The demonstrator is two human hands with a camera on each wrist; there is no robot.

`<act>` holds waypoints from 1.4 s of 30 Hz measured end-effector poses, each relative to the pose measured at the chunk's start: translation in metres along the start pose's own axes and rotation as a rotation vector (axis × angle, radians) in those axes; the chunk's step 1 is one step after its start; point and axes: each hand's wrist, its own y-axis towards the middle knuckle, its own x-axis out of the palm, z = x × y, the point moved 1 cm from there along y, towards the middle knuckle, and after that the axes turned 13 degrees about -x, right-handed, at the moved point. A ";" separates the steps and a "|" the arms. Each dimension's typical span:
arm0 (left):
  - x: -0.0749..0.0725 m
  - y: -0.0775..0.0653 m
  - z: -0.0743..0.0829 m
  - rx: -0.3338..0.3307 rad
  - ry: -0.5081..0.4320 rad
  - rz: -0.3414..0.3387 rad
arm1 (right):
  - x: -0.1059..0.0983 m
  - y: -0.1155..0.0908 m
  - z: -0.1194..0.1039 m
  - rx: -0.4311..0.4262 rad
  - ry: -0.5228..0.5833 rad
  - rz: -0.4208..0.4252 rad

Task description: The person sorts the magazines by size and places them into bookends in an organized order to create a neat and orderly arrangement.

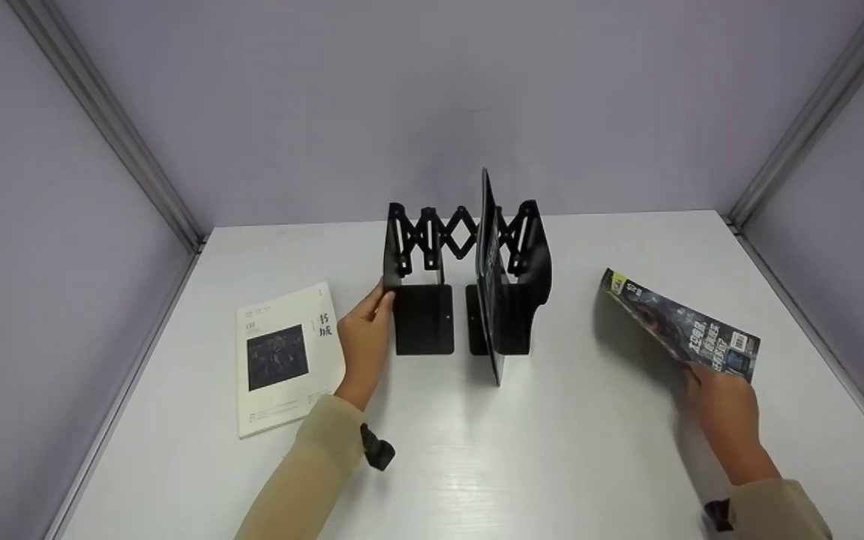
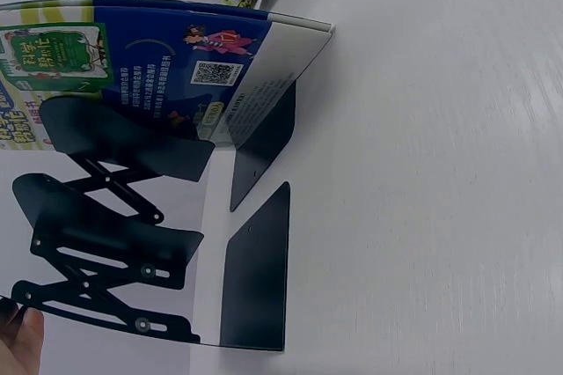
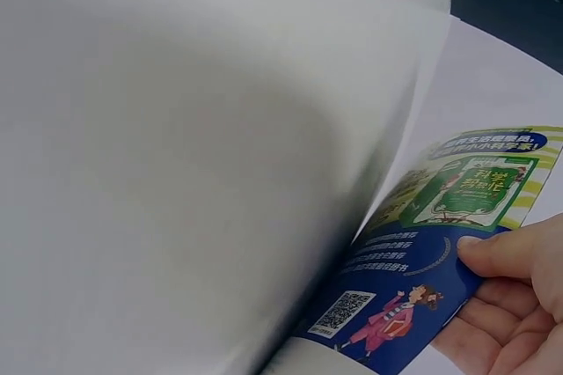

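A black expandable bookend (image 1: 424, 319) with a folding lattice stands at the back middle of the white table. My left hand (image 1: 367, 337) pinches the outer edge of its left end plate; in the left wrist view only a bit of that hand (image 2: 25, 340) shows. Inside the bookend's right part a magazine (image 1: 489, 277) stands upright, its blue back cover (image 2: 176, 67) visible in the left wrist view. Over to the right, my right hand (image 1: 724, 412) holds another magazine (image 1: 691, 330) by its near edge, tilted, thumb (image 3: 484, 254) on its blue back cover.
A cream-coloured book (image 1: 289, 412) with a dark picture lies flat left of the bookend, beside my left wrist. Pale panels (image 1: 462, 112) enclose the table at the back and both sides.
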 end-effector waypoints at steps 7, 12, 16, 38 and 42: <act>0.000 0.000 -0.001 -0.017 -0.016 -0.015 | -0.012 -0.005 -0.011 0.002 -0.006 0.090; 0.000 0.000 0.000 -0.005 -0.001 -0.009 | -0.018 -0.010 -0.019 -0.013 0.010 0.157; 0.000 0.001 0.000 0.009 0.013 -0.007 | -0.021 -0.016 -0.026 -0.038 0.025 0.236; 0.000 0.002 -0.001 0.007 0.022 0.012 | -0.043 -0.028 -0.065 0.150 0.230 0.491; 0.000 0.001 -0.001 0.009 0.011 0.001 | -0.044 -0.031 -0.069 0.165 0.265 0.529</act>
